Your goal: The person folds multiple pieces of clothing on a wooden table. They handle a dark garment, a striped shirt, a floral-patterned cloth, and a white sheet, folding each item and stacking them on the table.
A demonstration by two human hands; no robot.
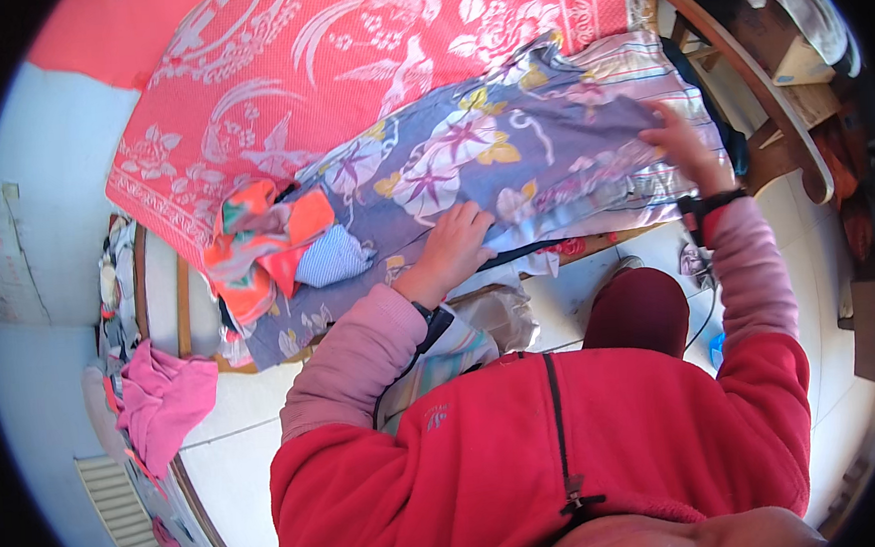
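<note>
A grey-purple cloth printed with large white flowers and yellow leaves [445, 153] lies spread and wrinkled before me. My left hand [447, 246] rests on its near part, fingers slightly bent and thumb apart. At the cloth's right end is my right hand [673, 139], its thumb and fingers at the cloth's edge; blur hides whether they pinch it. Under that hand a pale striped cloth [686, 100] shows. To the left, an orange, red and green patterned cloth [255, 247] lies bunched, with a blue-and-white striped cloth [335, 257] against it.
A red woven cover with white birds and flowers [364, 60] lies beyond. A curved wooden armrest [764, 88] stands at the right. Pink cloth [164, 403] hangs over a rail at the left. A clear plastic bag [504, 314] is below the wooden edge, near my knee [635, 310].
</note>
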